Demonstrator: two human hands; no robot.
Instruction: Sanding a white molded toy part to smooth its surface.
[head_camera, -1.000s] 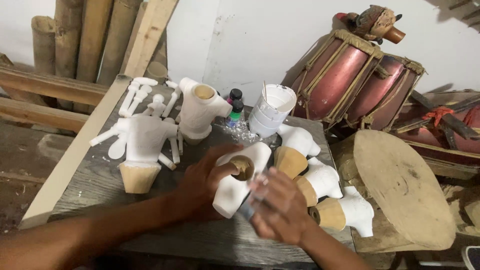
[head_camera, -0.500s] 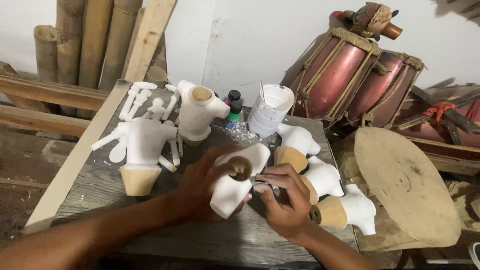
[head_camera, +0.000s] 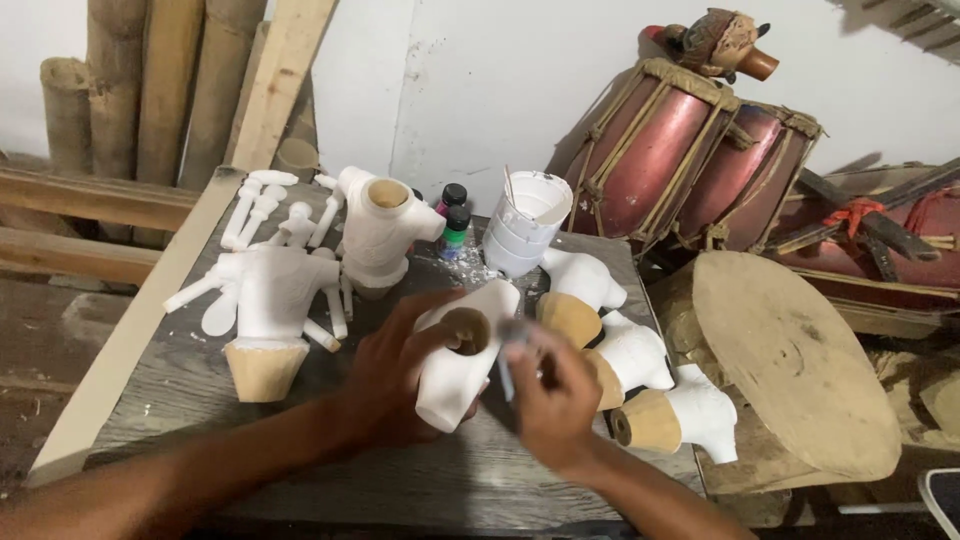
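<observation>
A white-painted wooden torso piece (head_camera: 462, 358) with a round bare-wood socket at its upper end lies tilted over the grey plank table (head_camera: 200, 385), near the front middle. The left hand (head_camera: 395, 385) wraps around its left side, fingers curled over the body and thumb near the socket, gripping it firmly. The right hand (head_camera: 555, 400) is just to its right, fingers pinched closed on a thin brush (head_camera: 505, 365) whose tip is at the socket's rim; the hand is blurred, so the exact grip is hard to make out.

Behind the held piece stands a white plastic cup (head_camera: 525, 235), tilted slightly, with a thin stick poking out of it; its contents cannot be seen. Beside the cup are two small paint bottles with black caps (head_camera: 455, 220), one showing pink and one green.

To the right of the hands lie three more white torso pieces (head_camera: 625, 355) with tan wooden ends, stacked in a slanting row. To the left stand two upright white figures: one with arms and a tan wooden base (head_camera: 268, 310), and one taller armless body (head_camera: 380, 235) with a bare-wood neck hole. Behind these lie several loose white limb pieces (head_camera: 258, 205).

Right of the table sits a round wooden slab (head_camera: 790, 360), and behind it two red drums (head_camera: 690, 160) bound with cord. Bamboo poles (head_camera: 150, 90) lean against the wall at the back left.
</observation>
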